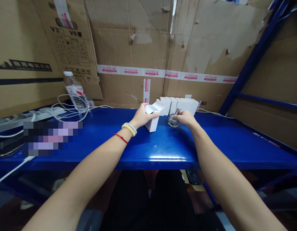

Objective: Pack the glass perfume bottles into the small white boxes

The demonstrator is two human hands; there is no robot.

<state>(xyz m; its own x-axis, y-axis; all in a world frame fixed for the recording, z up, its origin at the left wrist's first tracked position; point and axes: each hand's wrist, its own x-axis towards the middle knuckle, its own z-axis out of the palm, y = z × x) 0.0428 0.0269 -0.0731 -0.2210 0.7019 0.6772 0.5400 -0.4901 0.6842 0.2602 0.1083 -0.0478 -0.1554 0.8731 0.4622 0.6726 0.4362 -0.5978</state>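
Note:
My left hand (143,117) is wrapped around a small white carton (152,125) with its top flap raised. The carton is held upright, slightly tilted, just over the blue shelf (172,144). To its right, my right hand (185,118) grips a small round glass bottle (173,121) by its shiny metal top. The bottle hangs apart from the carton, and its see-through body shows dark and light patches I cannot make out. Directly behind both hands stands a row of closed white cartons (187,104).
A plastic water bottle (76,91) leans at the back left amid looped white cables (58,107). A power strip (42,114) and a pixelated phone-like object (52,138) lie nearby. Cardboard (129,41) walls the back. A blue metal post (247,57) rises at right.

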